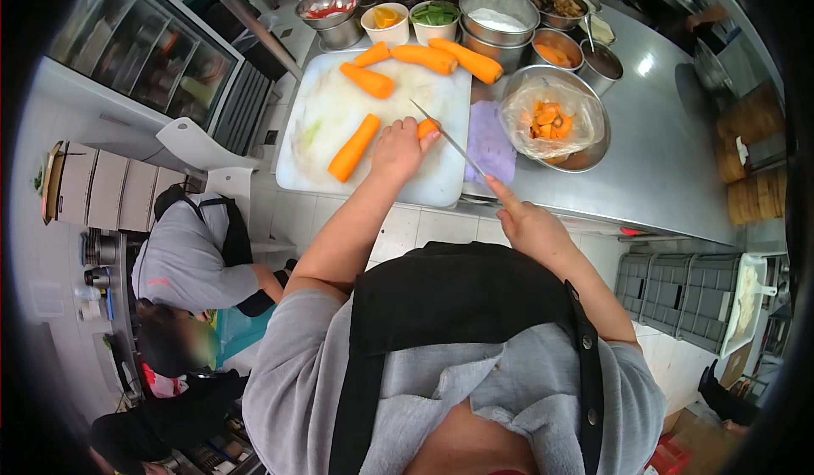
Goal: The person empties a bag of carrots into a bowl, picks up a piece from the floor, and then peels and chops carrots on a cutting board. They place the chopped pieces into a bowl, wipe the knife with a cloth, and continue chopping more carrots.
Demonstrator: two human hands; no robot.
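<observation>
On the white cutting board (314, 93), my left hand (400, 148) is closed around a carrot piece (426, 127) near the right edge. My right hand (532, 227) grips a kitchen knife (454, 146) by its handle. Its blade slants across the board, right beside the carrot piece and my left fingertips. A peeled carrot (354, 148) lies just left of my left hand. Several more peeled carrots, among them a thick one (367, 81) and a long one (466, 59), rest along the board's far side.
Right of the board lie a lilac cloth (489, 142) and a steel bowl (587, 159) holding a plastic bag (524, 127) of carrot pieces. Steel bowls and white tubs line the back, including one with green slices (436, 13). Two other people are at the left, one bent over (191, 259).
</observation>
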